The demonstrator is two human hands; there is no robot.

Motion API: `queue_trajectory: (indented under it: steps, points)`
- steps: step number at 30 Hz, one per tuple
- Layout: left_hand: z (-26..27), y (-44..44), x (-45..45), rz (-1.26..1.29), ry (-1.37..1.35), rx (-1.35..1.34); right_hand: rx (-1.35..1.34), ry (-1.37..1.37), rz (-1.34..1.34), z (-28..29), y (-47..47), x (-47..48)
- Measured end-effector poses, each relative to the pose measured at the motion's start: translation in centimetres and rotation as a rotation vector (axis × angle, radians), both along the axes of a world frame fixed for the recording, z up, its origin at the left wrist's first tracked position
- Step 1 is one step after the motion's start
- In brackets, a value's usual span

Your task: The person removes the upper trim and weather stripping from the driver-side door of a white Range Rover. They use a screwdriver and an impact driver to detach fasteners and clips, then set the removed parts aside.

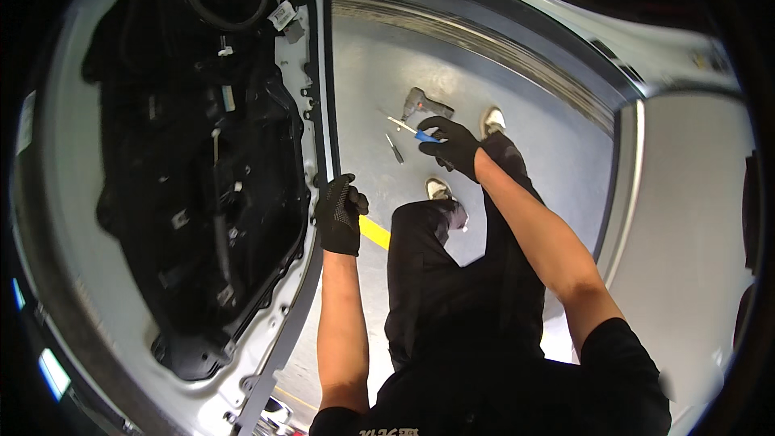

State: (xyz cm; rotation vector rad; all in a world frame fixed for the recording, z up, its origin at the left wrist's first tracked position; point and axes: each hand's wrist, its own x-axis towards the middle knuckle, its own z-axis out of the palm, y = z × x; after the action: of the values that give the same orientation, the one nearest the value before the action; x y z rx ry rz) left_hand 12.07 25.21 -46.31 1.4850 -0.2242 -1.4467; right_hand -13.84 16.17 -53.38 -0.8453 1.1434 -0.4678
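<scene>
My left hand (341,215), in a black dotted work glove, grips the inner edge of a car door (327,127) whose trim panel is off. A black plastic inner panel (206,194) covers most of the door's metal. My right hand (451,145), also gloved in black, holds a screwdriver with a blue handle (428,137), its shaft pointing up and left. Below it on the floor lie a grey cordless drill (425,106) and a small dark-handled screwdriver (395,150).
The car's door sill (484,42) curves across the top and right. A light grey body panel (678,194) stands at the right. My shoes (437,188) are on the grey floor, near a yellow floor line (375,232).
</scene>
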Motion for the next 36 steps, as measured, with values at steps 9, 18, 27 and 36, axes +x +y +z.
queue_trajectory:
  steps: [9, 18, 27, 36]
  points:
    - [-14.3, -12.6, 1.4, 0.092, -1.062, -0.027, -0.689, -0.214, 0.241, -20.6, -14.2, 9.8]
    - [-21.2, -16.0, 1.5, 0.315, -2.123, -0.109, -0.699, -0.517, 0.301, -27.1, -17.4, 15.5]
    - [-20.9, -16.4, 3.2, 0.102, -2.391, -0.083, -0.825, -0.573, 0.301, -26.9, -17.1, 16.2]
    - [-20.8, -16.6, 3.9, 0.053, -2.495, -0.124, -0.693, -0.611, 0.342, -25.7, -16.9, 16.3]
